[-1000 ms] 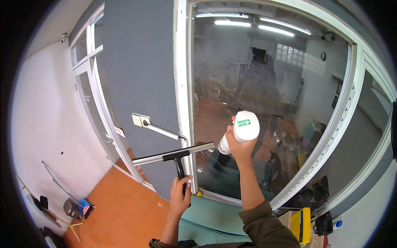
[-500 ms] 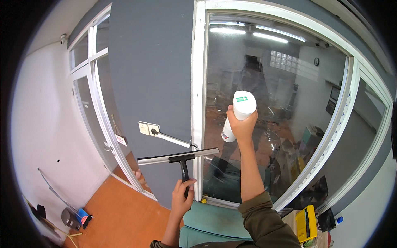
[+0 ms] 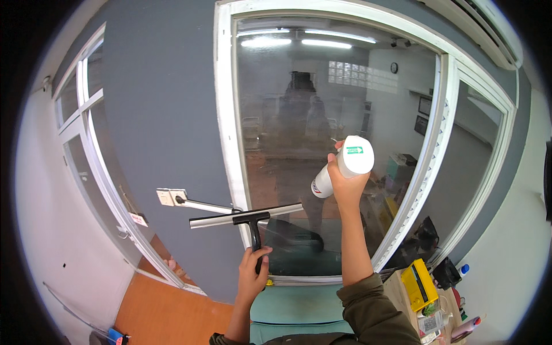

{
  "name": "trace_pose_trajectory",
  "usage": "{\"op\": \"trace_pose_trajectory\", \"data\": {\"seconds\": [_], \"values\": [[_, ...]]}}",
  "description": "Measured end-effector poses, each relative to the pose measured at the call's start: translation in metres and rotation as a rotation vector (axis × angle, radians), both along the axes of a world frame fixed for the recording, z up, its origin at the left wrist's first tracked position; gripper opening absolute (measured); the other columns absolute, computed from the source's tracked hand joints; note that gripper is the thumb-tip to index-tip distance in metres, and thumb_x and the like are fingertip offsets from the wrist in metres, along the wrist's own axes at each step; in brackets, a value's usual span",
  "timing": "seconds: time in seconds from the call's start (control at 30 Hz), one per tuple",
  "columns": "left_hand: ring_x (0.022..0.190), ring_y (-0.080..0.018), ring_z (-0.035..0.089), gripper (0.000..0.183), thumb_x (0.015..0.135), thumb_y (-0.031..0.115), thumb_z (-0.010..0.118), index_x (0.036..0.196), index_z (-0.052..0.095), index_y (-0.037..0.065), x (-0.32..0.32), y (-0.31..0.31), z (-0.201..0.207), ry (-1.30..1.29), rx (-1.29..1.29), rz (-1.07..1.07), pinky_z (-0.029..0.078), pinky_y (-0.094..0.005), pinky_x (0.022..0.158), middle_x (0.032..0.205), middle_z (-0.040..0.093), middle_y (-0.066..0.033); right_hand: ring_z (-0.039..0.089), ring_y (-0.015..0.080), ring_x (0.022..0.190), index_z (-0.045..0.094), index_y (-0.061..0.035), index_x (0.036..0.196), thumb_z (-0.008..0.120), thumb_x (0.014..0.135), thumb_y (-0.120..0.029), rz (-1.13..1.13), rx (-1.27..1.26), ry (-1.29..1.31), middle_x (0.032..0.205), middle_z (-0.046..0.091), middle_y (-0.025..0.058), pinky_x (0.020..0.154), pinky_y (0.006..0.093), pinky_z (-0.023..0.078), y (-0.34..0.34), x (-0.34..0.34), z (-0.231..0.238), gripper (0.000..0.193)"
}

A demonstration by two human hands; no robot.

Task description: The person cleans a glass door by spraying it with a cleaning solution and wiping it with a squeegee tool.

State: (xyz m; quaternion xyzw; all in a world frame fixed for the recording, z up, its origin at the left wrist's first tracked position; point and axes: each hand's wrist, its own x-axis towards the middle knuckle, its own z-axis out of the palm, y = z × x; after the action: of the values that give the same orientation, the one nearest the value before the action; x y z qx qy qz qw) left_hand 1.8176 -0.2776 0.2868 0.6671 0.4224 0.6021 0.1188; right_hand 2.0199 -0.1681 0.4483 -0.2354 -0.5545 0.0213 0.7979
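Observation:
A white spray bottle (image 3: 356,158) is gripped around its neck by my right hand (image 3: 347,187), raised in front of the window glass (image 3: 299,132). The bottle tilts, its base pointing down and left. Lower and to the left, my left hand (image 3: 253,270) is closed round the black handle of a squeegee (image 3: 251,218). The squeegee's long blade lies nearly level, across the window's white frame (image 3: 227,115) in view; whether it touches anything I cannot tell. The glass reflects ceiling lights and a dark figure.
A green padded seat (image 3: 296,303) stands below the window. At the right, a wooden table (image 3: 397,293) bears a yellow box (image 3: 420,284) and several small items. A wall socket (image 3: 171,197) with a plugged cable is left of the frame. A white-framed door (image 3: 103,167) stands farther left.
The view has swung right, so the window and wall sit farther left. My right hand and the bottle have shifted right and slightly down relative to my left hand. Both hands keep their holds.

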Motion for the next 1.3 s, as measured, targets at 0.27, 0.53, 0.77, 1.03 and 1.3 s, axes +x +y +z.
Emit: {"op": "trace_pose_trajectory", "data": {"seconds": [0.27,0.53,0.77,1.03,1.3], "values": [[0.078,-0.0271,0.059,0.022,0.082,-0.002,0.054,0.102,0.060,0.006,0.024,0.004,-0.002,-0.006,-0.012,-0.073,0.046,-0.0305,0.068,0.094,0.058,-0.0121,0.060,0.0173,0.077,0.056,0.0035,0.097,0.071,0.063,-0.006,0.097,-0.050,0.028,0.083,0.062,0.0099,0.071,0.0307,0.047,-0.007,0.022,-0.016,0.038],[0.082,-0.0286,0.060,0.021,0.082,-0.002,0.053,0.100,0.059,0.006,0.036,-0.004,-0.003,0.021,0.011,-0.019,0.047,-0.0310,0.070,0.095,0.059,-0.0125,0.060,0.0188,0.076,0.057,0.0009,0.096,0.070,0.061,-0.006,0.040,-0.072,-0.059,0.082,0.063,0.0089,0.074,0.0322,0.045,-0.019,0.041,-0.036,0.038],[0.082,-0.0285,0.060,0.020,0.083,-0.001,0.053,0.100,0.059,0.005,0.052,-0.009,-0.004,0.017,-0.008,-0.042,0.046,-0.0316,0.071,0.094,0.058,-0.0124,0.061,0.0153,0.078,0.055,0.0032,0.101,0.065,0.071,0.002,0.003,-0.010,0.006,0.087,0.062,0.0088,0.070,0.0282,0.049,-0.028,0.091,-0.045,0.032],[0.083,-0.0276,0.058,0.020,0.083,-0.001,0.053,0.101,0.059,0.006,0.074,-0.012,-0.005,0.048,-0.008,-0.083,0.046,-0.0311,0.072,0.095,0.058,-0.0117,0.060,0.0175,0.090,0.055,0.0041,0.102,0.070,0.066,0.000,-0.084,0.225,0.066,0.095,0.064,0.0131,0.078,0.0293,0.047,-0.045,0.113,-0.032,0.039],[0.083,-0.0276,0.057,0.020,0.083,-0.001,0.053,0.101,0.059,0.005,0.090,-0.014,-0.007,0.027,-0.007,-0.093,0.045,-0.0319,0.072,0.094,0.057,-0.0116,0.062,0.0155,0.081,0.057,0.0052,0.100,0.068,0.069,0.003,-0.082,0.056,0.052,0.094,0.065,0.0137,0.074,0.0293,0.049,-0.061,0.126,-0.024,0.033]]}}
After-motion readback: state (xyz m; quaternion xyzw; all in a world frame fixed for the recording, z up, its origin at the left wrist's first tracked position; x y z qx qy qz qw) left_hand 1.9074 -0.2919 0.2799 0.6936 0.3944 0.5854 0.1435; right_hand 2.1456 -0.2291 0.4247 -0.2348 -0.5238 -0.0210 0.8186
